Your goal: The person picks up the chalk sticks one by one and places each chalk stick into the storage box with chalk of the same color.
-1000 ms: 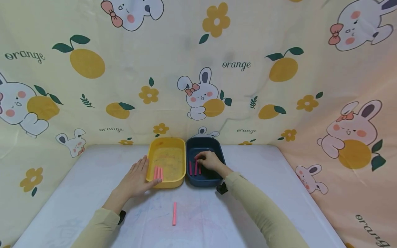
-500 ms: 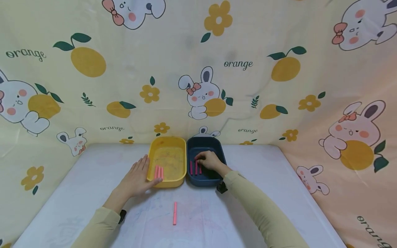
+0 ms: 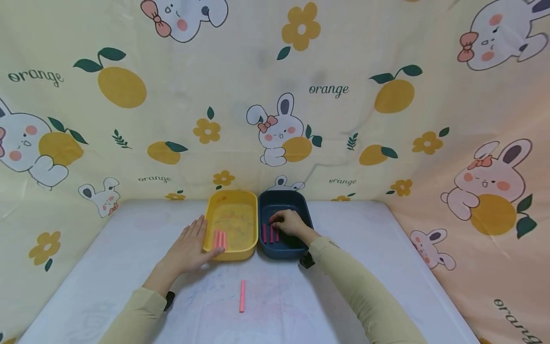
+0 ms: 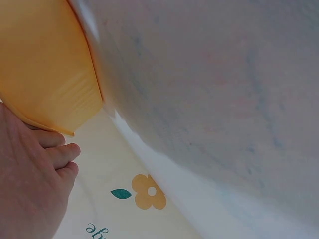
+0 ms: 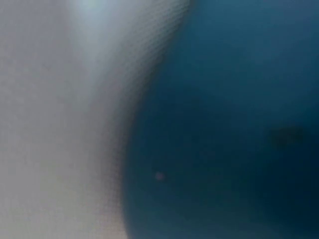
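My left hand (image 3: 185, 246) rests on the left side of the yellow bin (image 3: 253, 251), fingers straight along its wall and thumb over the front rim. In the left wrist view, the fingertips lie against the bin's edge. Several pink chalk sticks (image 3: 220, 239) lie side by side at that bin's front left. My right hand (image 3: 292, 223) reaches into the dark blue bin (image 3: 287, 254), where its fingertips pinch the upper end of a pink chalk stick (image 3: 271, 234). Another chalk stick (image 3: 264, 233) lies to its left, and one on its right is partly hidden by the hand.
One pink chalk stick (image 3: 242, 296) lies alone on the white table (image 3: 206, 310), in front of the bins. Both bins stand side by side near the back wall, which is covered by a rabbit-and-orange print cloth (image 3: 232, 71). In the right wrist view, the blue bin is blurred.
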The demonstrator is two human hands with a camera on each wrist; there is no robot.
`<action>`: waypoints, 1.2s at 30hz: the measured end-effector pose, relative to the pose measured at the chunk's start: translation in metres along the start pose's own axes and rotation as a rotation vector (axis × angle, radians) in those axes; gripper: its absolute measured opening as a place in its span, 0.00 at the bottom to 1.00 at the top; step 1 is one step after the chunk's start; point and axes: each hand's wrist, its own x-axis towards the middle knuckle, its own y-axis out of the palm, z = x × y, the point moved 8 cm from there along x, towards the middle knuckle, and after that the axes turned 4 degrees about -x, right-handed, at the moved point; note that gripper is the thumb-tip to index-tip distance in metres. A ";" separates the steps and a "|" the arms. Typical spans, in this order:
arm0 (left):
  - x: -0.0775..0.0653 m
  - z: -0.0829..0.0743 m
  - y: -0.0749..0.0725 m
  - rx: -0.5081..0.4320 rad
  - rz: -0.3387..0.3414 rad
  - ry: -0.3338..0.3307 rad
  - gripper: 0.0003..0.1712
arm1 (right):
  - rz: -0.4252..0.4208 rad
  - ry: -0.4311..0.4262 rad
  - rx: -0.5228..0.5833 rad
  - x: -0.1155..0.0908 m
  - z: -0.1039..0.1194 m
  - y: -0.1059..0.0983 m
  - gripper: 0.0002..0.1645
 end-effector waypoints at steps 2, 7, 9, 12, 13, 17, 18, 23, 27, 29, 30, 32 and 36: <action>0.000 0.000 0.000 0.003 -0.005 0.004 0.68 | 0.006 0.010 0.009 -0.001 0.000 -0.001 0.09; 0.001 -0.001 0.000 0.003 -0.011 0.010 0.67 | 0.013 0.019 0.015 -0.003 -0.001 -0.003 0.10; 0.001 -0.001 0.001 0.002 -0.011 0.003 0.67 | 0.009 0.011 0.017 -0.006 -0.001 -0.003 0.10; 0.000 -0.002 0.001 0.002 -0.017 0.005 0.66 | -0.001 -0.003 0.025 -0.011 0.002 -0.005 0.11; 0.000 -0.002 0.001 0.005 -0.017 0.005 0.66 | -0.005 -0.007 0.026 -0.013 0.003 -0.006 0.12; -0.002 -0.003 0.000 0.007 -0.023 0.021 0.67 | -0.033 -0.029 0.023 -0.019 0.008 -0.010 0.13; -0.002 -0.003 0.000 0.008 -0.022 0.022 0.68 | -0.043 -0.034 0.020 -0.020 0.009 -0.011 0.14; -0.002 -0.004 -0.002 0.006 -0.024 0.020 0.68 | -0.106 -0.073 0.005 -0.027 0.018 -0.019 0.14; -0.003 -0.007 -0.005 0.007 -0.033 0.024 0.67 | -0.145 -0.090 0.056 -0.037 0.028 -0.024 0.15; -0.003 -0.007 -0.006 0.008 -0.039 0.028 0.67 | -0.160 -0.096 0.096 -0.044 0.035 -0.025 0.15; -0.003 -0.007 -0.006 0.010 -0.039 0.029 0.67 | -0.166 -0.101 0.116 -0.047 0.038 -0.026 0.15; -0.003 -0.007 -0.005 0.010 -0.038 0.029 0.67 | -0.179 -0.117 0.154 -0.054 0.044 -0.026 0.16; -0.002 -0.006 -0.004 0.007 -0.033 0.024 0.67 | -0.196 -0.151 0.199 -0.066 0.056 -0.026 0.16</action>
